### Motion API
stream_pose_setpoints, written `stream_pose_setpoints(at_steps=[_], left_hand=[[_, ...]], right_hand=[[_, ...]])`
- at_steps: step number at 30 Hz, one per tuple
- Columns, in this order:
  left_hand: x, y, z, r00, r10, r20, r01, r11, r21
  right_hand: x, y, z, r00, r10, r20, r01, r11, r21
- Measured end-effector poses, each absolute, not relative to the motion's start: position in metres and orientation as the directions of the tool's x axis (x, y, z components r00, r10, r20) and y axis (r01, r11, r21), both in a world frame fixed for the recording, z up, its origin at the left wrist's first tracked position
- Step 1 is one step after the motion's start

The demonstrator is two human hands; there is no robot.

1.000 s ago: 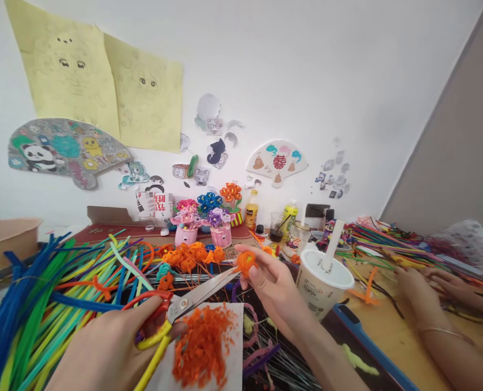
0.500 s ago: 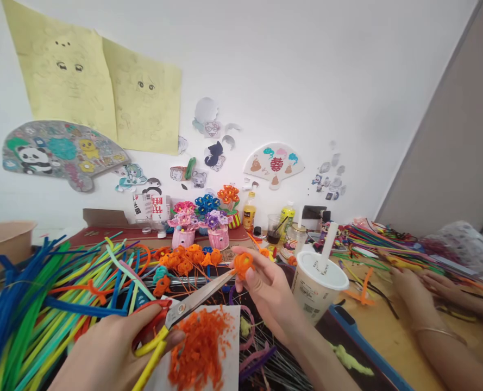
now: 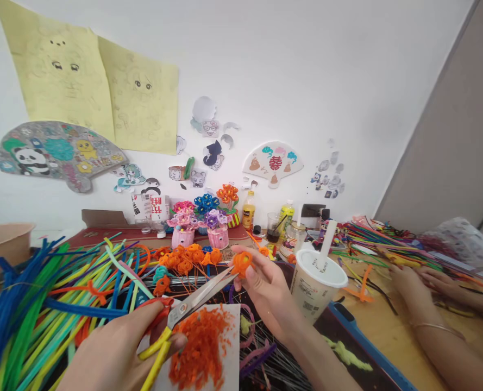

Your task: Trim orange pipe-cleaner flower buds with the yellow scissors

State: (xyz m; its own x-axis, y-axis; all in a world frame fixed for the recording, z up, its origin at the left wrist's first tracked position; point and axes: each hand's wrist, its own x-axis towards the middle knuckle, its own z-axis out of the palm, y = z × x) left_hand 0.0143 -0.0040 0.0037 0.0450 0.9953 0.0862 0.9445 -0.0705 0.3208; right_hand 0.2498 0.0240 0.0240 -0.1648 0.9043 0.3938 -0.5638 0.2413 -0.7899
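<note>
My left hand (image 3: 123,342) grips a pair of scissors (image 3: 184,307) by its red and yellow handles. The blades are slightly parted and point up to the right, their tips at the underside of an orange pipe-cleaner flower (image 3: 242,264). That flower is pinched between the thumb and fingers of my right hand (image 3: 265,288). Below the blades, orange fuzz clippings (image 3: 200,342) lie heaped on a white sheet (image 3: 232,369). Behind the scissors sits a cluster of finished orange flowers (image 3: 188,258) on thin stems.
Loose pipe cleaners (image 3: 25,315) pile up at the left. A white drink cup (image 3: 317,288) with a straw stands just right of my right hand. Potted pipe-cleaner flowers (image 3: 183,228) line the back. Another person's hands (image 3: 412,290) work at the right.
The scissor blades have parted a little more at the flower, and the flower has turned slightly in my right hand. The view has shifted slightly.
</note>
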Motion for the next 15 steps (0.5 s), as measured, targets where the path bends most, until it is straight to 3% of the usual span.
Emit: stream_pose_setpoints(at_steps=[7, 15], left_hand=[[0.02, -0.007, 0.012, 0.073, 0.997, 0.03, 0.932, -0.079, 0.355], [0.016, -0.005, 0.003, 0.142, 0.987, 0.075, 0.898, -0.16, 0.41]], right_hand=[[0.249, 0.023, 0.024, -0.159, 0.908, 0.387, -0.57, 0.236, -0.787], [0.248, 0.024, 0.026, -0.157, 0.911, 0.381, -0.587, 0.224, -0.778]])
